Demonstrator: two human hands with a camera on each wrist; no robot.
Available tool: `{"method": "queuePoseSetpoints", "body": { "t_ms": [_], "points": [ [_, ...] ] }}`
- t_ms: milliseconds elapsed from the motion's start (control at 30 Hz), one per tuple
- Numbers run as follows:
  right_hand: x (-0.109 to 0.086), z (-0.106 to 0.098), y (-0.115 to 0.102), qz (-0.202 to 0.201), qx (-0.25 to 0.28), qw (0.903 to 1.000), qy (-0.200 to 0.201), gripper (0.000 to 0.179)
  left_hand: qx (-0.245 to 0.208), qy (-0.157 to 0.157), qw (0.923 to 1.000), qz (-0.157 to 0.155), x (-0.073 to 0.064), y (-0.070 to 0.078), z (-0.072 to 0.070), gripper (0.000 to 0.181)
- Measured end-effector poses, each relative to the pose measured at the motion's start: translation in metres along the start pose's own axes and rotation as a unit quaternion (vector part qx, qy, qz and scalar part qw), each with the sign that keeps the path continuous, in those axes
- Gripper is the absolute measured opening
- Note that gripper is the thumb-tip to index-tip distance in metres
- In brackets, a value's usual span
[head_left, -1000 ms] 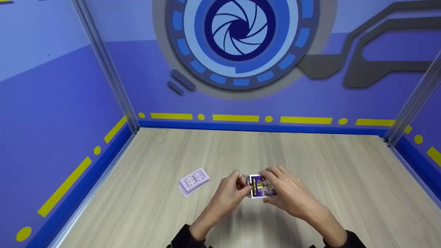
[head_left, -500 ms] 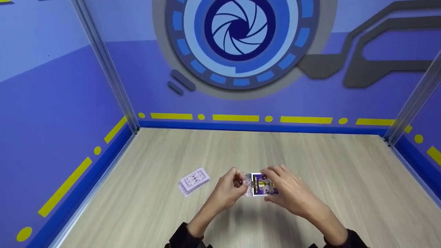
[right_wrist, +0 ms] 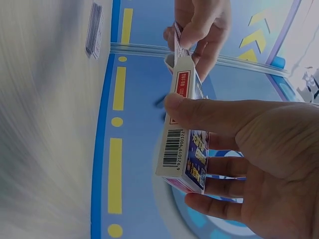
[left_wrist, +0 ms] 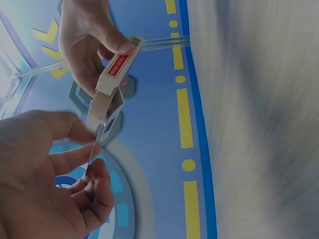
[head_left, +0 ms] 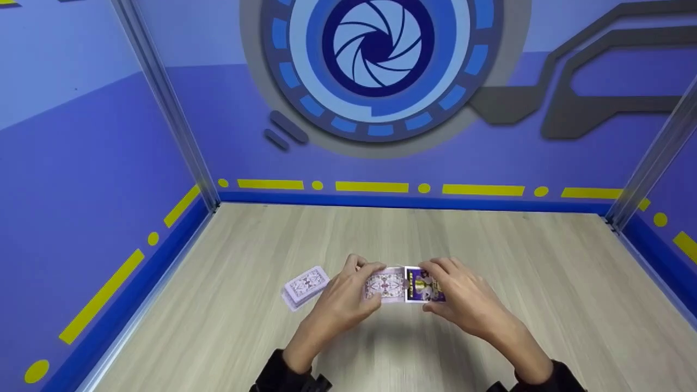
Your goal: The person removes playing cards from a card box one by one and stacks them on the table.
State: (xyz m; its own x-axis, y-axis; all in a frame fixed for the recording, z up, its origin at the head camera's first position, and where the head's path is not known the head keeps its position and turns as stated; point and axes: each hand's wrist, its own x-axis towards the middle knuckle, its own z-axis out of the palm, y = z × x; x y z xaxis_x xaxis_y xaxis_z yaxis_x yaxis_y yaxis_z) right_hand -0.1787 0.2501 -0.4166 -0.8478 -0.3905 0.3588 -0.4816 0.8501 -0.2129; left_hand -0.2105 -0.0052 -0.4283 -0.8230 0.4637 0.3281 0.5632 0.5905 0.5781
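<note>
My right hand [head_left: 465, 296] grips a card box [head_left: 422, 286] with a purple and yellow front, held above the table. In the right wrist view the thumb presses the box's white side [right_wrist: 173, 147], which bears a barcode. The box's open end faces left. My left hand [head_left: 340, 296] pinches a patterned playing card [head_left: 387, 285] that sticks out of that opening. Edge-on in the left wrist view, the card [left_wrist: 92, 152] looks thin. A stack of playing cards [head_left: 306, 285] lies back-up on the table, left of my left hand.
The pale wooden table [head_left: 261, 348] is enclosed by blue printed panels at the back and both sides. Metal posts [head_left: 163, 103] stand at the back corners.
The left hand has moved left, drawing the playing card further out of the box. The right hand and box have shifted slightly right and up in the view. The stack has stayed put.
</note>
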Motion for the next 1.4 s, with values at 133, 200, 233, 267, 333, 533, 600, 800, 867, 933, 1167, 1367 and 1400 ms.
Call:
{"method": "queuePoseSetpoints", "body": {
  "t_ms": [133,200,233,267,333,533,600,800,867,933,1167,1367,1400],
  "points": [
    [0.001,0.001,-0.002,-0.014,-0.004,0.9999,0.007,0.073,0.073,-0.002,0.9972,0.016,-0.001,0.003,0.0,0.067],
    [0.002,0.001,-0.003,-0.019,-0.002,0.9998,0.009,0.073,0.118,0.01,0.9925,0.03,-0.002,0.005,0.002,0.073],
    [0.002,0.0,-0.003,-0.021,0.0,0.9997,0.01,0.073,0.137,0.018,0.9897,0.037,-0.002,0.006,0.003,0.073],
    [0.002,0.0,-0.004,-0.022,0.002,0.9997,0.01,0.073,0.153,0.024,0.987,0.043,-0.002,0.007,0.003,0.073],
    [0.002,-0.001,-0.003,-0.02,0.002,0.9998,0.009,0.073,0.17,0.034,0.9835,0.05,-0.003,0.008,0.002,0.071],
    [0.003,-0.005,0.002,0.003,-0.002,1.0,-0.001,0.073,0.17,0.051,0.983,0.048,-0.003,0.007,-0.012,0.069],
    [0.002,-0.006,0.004,0.009,-0.004,0.9999,-0.003,0.072,0.161,0.055,0.9847,0.04,-0.002,0.005,-0.017,0.068],
    [0.001,-0.008,0.008,0.019,-0.009,0.9998,0.001,0.072,0.124,0.093,0.9879,0.01,0.002,-0.006,-0.033,0.065],
    [0.001,-0.009,0.01,0.021,-0.013,0.9997,0.005,0.072,0.12,0.108,0.9868,-0.002,0.003,-0.011,-0.039,0.066],
    [0.001,-0.01,0.011,0.021,-0.016,0.9996,0.011,0.072,0.118,0.12,0.9856,-0.016,0.003,-0.017,-0.045,0.066],
    [-0.001,-0.012,0.016,0.019,-0.014,0.9993,0.029,0.07,0.108,0.141,0.9818,-0.069,0.001,-0.035,-0.061,0.065],
    [-0.003,-0.012,0.019,0.034,-0.015,0.9987,0.033,0.071,0.094,0.119,0.9814,-0.118,-0.002,-0.047,-0.064,0.064],
    [-0.003,-0.012,0.019,0.035,-0.014,0.9987,0.033,0.071,0.091,0.113,0.9809,-0.13,-0.002,-0.05,-0.064,0.064]
  ]
}}
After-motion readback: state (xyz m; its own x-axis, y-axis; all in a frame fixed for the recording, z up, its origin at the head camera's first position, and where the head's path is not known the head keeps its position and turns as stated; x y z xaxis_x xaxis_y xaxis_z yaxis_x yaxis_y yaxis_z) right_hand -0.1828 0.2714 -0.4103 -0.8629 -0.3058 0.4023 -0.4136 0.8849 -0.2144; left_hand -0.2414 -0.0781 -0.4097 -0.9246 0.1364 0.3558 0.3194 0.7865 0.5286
